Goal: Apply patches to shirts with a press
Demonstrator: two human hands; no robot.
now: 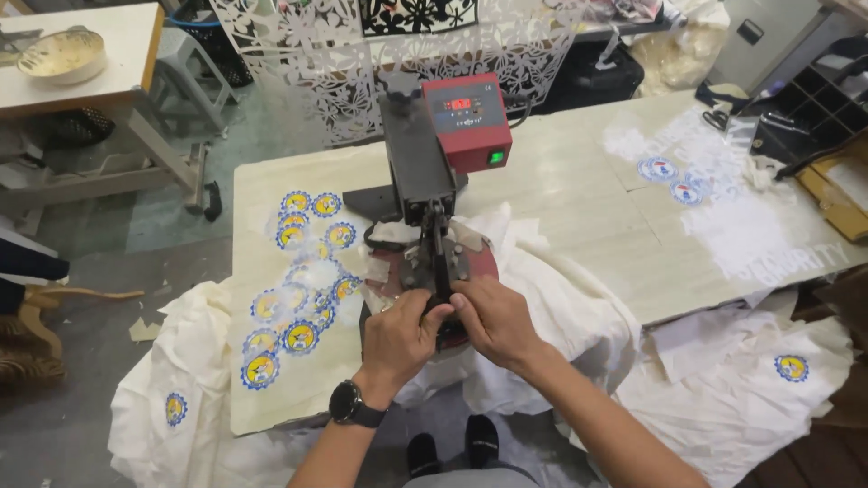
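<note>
Both hands at the lever handle (pixel 440 271) of a small heat press (pixel 432 194) — black frame, red control box (pixel 467 120) on top. Left hand (pixel 400 334), black wristwatch (pixel 348 404) on the wrist, curled shut around the handle's near end; right hand (pixel 493 318) beside it, fingers pressed together over the same grip, touching the left. White fabric (pixel 561 307) spread under the press on the pale worktable (pixel 579 208). Round blue-and-yellow transfers (pixel 298 298) scattered just left of the press — more on the table's far right.

A grey floor (pixel 108 434), a white side table (pixel 99 54) and a lacy cut-out screen (pixel 316 54).
</note>
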